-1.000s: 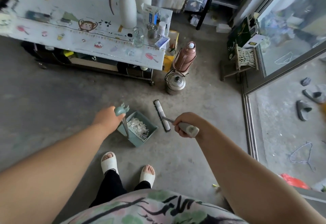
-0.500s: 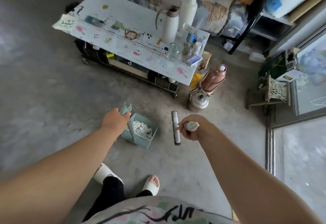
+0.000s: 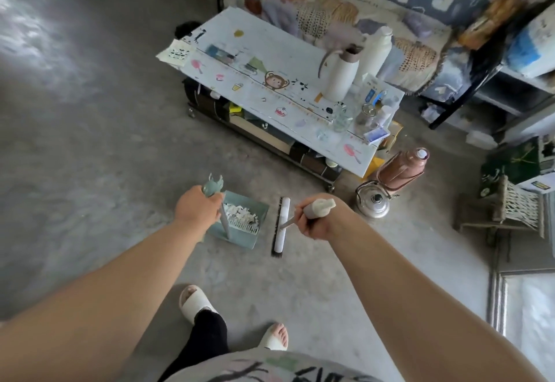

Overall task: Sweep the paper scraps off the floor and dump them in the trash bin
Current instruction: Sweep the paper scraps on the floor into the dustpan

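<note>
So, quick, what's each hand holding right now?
Left hand: closed, gripping the dustpan by its handle.
Right hand: closed, gripping the broom by its handle.

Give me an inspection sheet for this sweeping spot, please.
Surface: bare concrete floor, no loose scraps seen.
Job's things: paper scraps heaped in the teal dustpan; broom beside it; trash bin not in view.
Clutter: kettle and pink thermos on the floor by the low table.
Grips: left hand holds the dustpan's handle; right hand holds the broom's handle.
Cables: nothing seen.
Surroundings: patterned sofa, woven stool.
</note>
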Demonstrator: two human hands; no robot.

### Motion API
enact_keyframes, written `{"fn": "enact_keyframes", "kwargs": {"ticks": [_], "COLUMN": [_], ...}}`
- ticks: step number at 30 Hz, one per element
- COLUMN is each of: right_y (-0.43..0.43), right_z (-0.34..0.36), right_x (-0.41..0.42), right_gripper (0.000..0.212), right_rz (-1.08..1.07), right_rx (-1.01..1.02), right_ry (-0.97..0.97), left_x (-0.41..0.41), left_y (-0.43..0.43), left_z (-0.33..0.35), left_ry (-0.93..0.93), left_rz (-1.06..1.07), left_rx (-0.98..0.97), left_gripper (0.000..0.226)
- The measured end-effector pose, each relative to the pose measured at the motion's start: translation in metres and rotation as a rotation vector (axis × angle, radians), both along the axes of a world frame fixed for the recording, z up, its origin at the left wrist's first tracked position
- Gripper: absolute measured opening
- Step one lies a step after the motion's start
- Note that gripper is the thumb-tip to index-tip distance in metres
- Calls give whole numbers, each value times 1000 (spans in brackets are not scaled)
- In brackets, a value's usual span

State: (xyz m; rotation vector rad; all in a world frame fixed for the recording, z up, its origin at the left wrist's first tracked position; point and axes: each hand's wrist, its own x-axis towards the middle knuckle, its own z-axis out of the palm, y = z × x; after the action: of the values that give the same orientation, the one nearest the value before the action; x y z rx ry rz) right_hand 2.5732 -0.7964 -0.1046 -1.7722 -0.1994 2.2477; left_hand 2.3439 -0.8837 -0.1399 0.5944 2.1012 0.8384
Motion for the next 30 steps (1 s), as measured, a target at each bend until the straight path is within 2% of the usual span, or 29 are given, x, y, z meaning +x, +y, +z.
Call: {"fn": "enact_keyframes", "kwargs": {"ticks": [4, 13, 22, 30], "right_y": [8, 28, 43, 50], "right_z": [6, 8, 2, 14], "right_x": [-46, -171, -276, -358], "right_gripper": [28, 29, 24, 19], "right_rz": [30, 148, 228, 280], "right_rx": [0, 37, 45, 65], "right_ry": [25, -37, -134, -108], "left_x": [-31, -131, -223, -292], "left_y": [2, -1, -6, -5], "left_z": [6, 14, 26, 34], "left_ry": [-109, -92, 60, 5], "left_rz": [73, 188, 175, 264], "left_rx": [47, 78, 19, 55], "left_gripper": [14, 28, 27, 22]}}
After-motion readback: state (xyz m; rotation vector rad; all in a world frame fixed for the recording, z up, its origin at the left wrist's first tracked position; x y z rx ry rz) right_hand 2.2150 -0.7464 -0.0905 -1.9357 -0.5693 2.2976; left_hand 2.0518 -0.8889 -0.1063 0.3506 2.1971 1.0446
